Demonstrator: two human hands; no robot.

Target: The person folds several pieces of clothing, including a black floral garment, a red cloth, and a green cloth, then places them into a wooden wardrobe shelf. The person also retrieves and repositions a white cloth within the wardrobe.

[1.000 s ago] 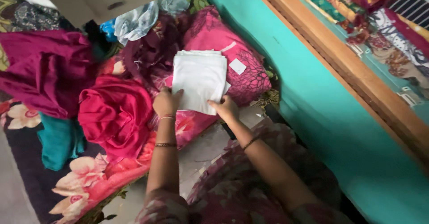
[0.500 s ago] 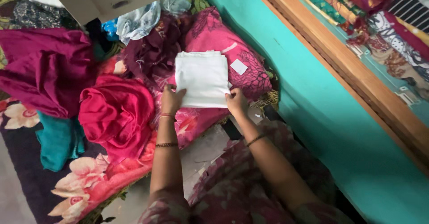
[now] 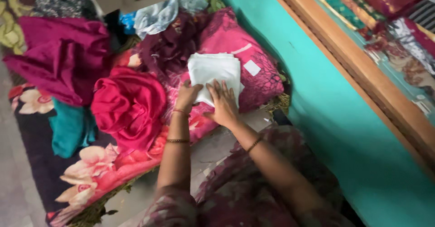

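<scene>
The folded white cloth (image 3: pixel 214 73) is now smaller than it was half a second ago: its near edge, which both hands were pinching at the corners, has been brought over, and the bundle sits shorter and thicker. The right hand (image 3: pixel 222 104) has moved from that corner to lie flat on the near part of the cloth, fingers (image 3: pixel 220 91) spread and pressing down, grasping nothing. The left hand (image 3: pixel 188 96) is curled at the cloth's near left edge, at about 9 o'clock from the right hand; its fingers look closed on the fold, though how firmly cannot be told. This reads as one more fold made and now being pressed flat.

The cloth rests on a pink patterned cushion (image 3: pixel 235 46), itself on a bed piled with clothes. At 3 o'clock from the cloth, touching the cushion's surface, is a small white square label (image 3: pixel 252 67), tilted like a diamond; no package shows. At 9 o'clock lies a crumpled red garment (image 3: pixel 129 105), with a magenta one (image 3: pixel 59 55) beyond it and a teal piece (image 3: pixel 68 127) below. A pale blue cloth (image 3: pixel 158 14) sits at 12 o'clock, and a teal wall (image 3: pixel 335 109) runs along the right
</scene>
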